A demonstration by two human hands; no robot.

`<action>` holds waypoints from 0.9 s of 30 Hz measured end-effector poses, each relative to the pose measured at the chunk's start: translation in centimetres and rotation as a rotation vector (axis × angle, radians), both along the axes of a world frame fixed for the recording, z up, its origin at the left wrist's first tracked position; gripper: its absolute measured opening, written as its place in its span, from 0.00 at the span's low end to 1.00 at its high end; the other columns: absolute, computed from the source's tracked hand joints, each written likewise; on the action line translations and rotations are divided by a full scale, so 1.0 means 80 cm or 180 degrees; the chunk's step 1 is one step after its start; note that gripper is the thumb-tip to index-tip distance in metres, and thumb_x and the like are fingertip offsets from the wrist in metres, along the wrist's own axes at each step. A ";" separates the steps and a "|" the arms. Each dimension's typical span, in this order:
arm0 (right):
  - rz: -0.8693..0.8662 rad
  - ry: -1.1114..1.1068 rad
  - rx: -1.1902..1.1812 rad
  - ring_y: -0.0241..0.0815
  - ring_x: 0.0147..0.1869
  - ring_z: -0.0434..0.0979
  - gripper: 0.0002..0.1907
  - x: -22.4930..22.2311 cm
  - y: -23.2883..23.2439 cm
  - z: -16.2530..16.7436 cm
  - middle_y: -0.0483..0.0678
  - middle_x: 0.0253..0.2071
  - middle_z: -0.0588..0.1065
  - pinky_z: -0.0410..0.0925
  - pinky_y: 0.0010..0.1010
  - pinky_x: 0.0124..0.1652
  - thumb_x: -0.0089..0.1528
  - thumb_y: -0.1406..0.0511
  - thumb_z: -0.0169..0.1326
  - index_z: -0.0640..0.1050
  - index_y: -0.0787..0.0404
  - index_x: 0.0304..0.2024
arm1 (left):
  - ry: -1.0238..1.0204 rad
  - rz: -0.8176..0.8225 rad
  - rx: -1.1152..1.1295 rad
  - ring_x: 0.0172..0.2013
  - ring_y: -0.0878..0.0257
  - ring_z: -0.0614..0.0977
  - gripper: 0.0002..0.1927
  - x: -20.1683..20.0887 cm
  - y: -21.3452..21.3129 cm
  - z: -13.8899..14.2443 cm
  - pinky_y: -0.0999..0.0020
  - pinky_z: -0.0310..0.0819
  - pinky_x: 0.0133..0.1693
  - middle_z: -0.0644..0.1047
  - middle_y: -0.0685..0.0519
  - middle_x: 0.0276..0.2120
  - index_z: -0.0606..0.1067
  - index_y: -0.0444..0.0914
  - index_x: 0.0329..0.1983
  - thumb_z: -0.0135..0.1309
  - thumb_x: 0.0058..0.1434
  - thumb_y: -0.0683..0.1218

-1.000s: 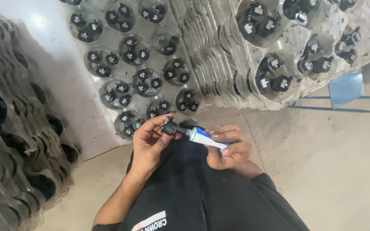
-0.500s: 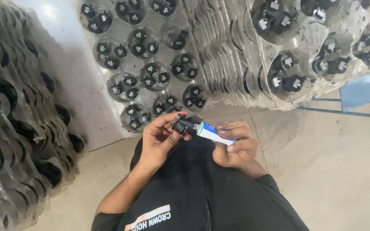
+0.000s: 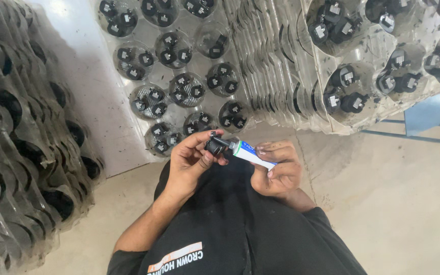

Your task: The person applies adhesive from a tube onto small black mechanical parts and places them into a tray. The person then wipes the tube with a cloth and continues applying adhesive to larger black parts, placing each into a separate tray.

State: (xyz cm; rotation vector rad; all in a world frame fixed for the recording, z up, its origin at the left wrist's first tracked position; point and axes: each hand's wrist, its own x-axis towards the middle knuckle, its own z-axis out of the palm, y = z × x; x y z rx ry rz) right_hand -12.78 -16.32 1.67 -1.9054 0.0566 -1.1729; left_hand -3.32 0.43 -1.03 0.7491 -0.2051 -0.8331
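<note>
A: What do your hands have right now?

B: Your left hand [image 3: 189, 160] pinches a small black part [image 3: 216, 144] between thumb and fingertips, just above your lap. Your right hand [image 3: 277, 170] is curled around a white tube [image 3: 250, 153] with a green and blue band, and its nozzle end meets the part.

A: How do you do this bit well?

B: I'd say keep the part still and let the tube do the moving. Hold the nozzle square to the spot you want and squeeze gently, so only a little comes out. Keep your left fingertips clear of the nozzle; I'd guess whatever it dispenses would smear on them. I cannot tell how full the tube is.

A: And the containers beyond your hands?

B: Just past the part, a clear tray [image 3: 179, 86] leans against a white panel [image 3: 85, 91]. Its round cups each hold a few black parts [image 3: 174, 51] like yours, mostly three to a cup. The cup at the tray's near edge sits right behind your left fingers.

A: Further out?

B: To the right stands a thick stack of trays [image 3: 271, 66] seen edge-on, and beyond it another tray [image 3: 383, 61] with bigger cups, also holding black parts. At your left, a stack [image 3: 11, 153] of dark, empty-looking cups runs down to the floor [image 3: 408, 203].
</note>
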 end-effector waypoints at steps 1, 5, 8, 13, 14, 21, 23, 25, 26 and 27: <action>-0.0008 0.0022 0.0004 0.48 0.40 0.78 0.22 0.000 0.001 0.000 0.53 0.37 0.74 0.80 0.41 0.40 0.58 0.82 0.58 0.61 0.57 0.37 | 0.0041 -0.0001 -0.0029 0.41 0.63 0.83 0.26 0.000 0.000 -0.001 0.66 0.79 0.48 0.81 0.48 0.47 0.71 0.30 0.66 0.60 0.69 0.47; -0.0084 0.0045 0.0012 0.48 0.40 0.78 0.22 0.001 0.004 0.002 0.52 0.37 0.74 0.80 0.40 0.41 0.59 0.81 0.59 0.61 0.57 0.36 | 0.0163 -0.0071 -0.0110 0.41 0.62 0.83 0.28 0.005 -0.001 -0.003 0.63 0.81 0.48 0.81 0.47 0.46 0.71 0.29 0.66 0.60 0.69 0.50; -0.0124 0.0056 0.0025 0.48 0.40 0.79 0.22 0.001 0.005 0.004 0.52 0.36 0.75 0.80 0.40 0.40 0.58 0.81 0.60 0.61 0.57 0.36 | 0.0235 -0.0116 -0.0216 0.41 0.63 0.83 0.29 0.005 0.000 -0.008 0.61 0.82 0.49 0.81 0.47 0.45 0.71 0.29 0.66 0.61 0.69 0.51; -0.0196 0.0273 -0.0023 0.50 0.42 0.80 0.21 -0.003 0.004 0.007 0.53 0.38 0.75 0.79 0.40 0.42 0.60 0.78 0.61 0.61 0.57 0.36 | 0.0213 0.0025 -0.0187 0.41 0.63 0.82 0.27 0.008 -0.002 -0.041 0.61 0.81 0.48 0.81 0.48 0.45 0.72 0.29 0.64 0.63 0.67 0.48; -0.0277 0.0270 0.0022 0.50 0.42 0.80 0.21 -0.003 0.005 0.005 0.53 0.38 0.75 0.79 0.40 0.43 0.60 0.77 0.62 0.61 0.57 0.37 | 0.0126 0.0235 -0.0041 0.43 0.64 0.82 0.25 0.016 -0.007 -0.053 0.61 0.82 0.48 0.80 0.49 0.45 0.72 0.29 0.62 0.64 0.65 0.44; -0.0297 -0.0063 -0.0044 0.50 0.44 0.80 0.19 -0.012 -0.012 -0.008 0.53 0.40 0.73 0.80 0.41 0.43 0.62 0.75 0.61 0.62 0.58 0.39 | -0.0778 0.1018 0.0703 0.41 0.70 0.77 0.23 0.213 -0.106 -0.174 0.70 0.84 0.48 0.76 0.56 0.42 0.78 0.32 0.58 0.57 0.60 0.25; -0.0368 0.0035 -0.0058 0.49 0.43 0.80 0.19 -0.016 -0.010 -0.012 0.53 0.40 0.74 0.79 0.40 0.43 0.62 0.75 0.61 0.63 0.58 0.40 | -0.1831 0.0948 0.1792 0.38 0.67 0.83 0.22 0.245 -0.120 -0.185 0.69 0.82 0.43 0.81 0.53 0.39 0.78 0.34 0.53 0.61 0.53 0.31; -0.0410 0.0054 -0.0056 0.49 0.43 0.80 0.18 -0.018 -0.010 -0.017 0.53 0.40 0.73 0.79 0.39 0.42 0.62 0.76 0.61 0.63 0.58 0.40 | -0.3062 0.0908 0.2820 0.35 0.59 0.85 0.20 0.268 -0.135 -0.181 0.63 0.80 0.39 0.83 0.49 0.36 0.80 0.38 0.49 0.65 0.51 0.37; -0.0443 0.0076 -0.0044 0.49 0.43 0.79 0.18 -0.020 -0.008 -0.019 0.53 0.40 0.73 0.79 0.39 0.42 0.62 0.76 0.61 0.64 0.58 0.40 | -0.3773 0.0901 0.3284 0.35 0.53 0.84 0.18 0.275 -0.141 -0.180 0.58 0.79 0.38 0.83 0.47 0.34 0.82 0.41 0.47 0.66 0.51 0.41; -0.0452 0.0005 -0.0007 0.48 0.42 0.79 0.18 -0.020 -0.005 -0.022 0.53 0.40 0.73 0.78 0.39 0.42 0.62 0.76 0.61 0.64 0.58 0.40 | -0.4491 0.0884 0.3729 0.34 0.47 0.84 0.16 0.281 -0.149 -0.176 0.52 0.78 0.37 0.83 0.44 0.32 0.85 0.45 0.45 0.67 0.52 0.44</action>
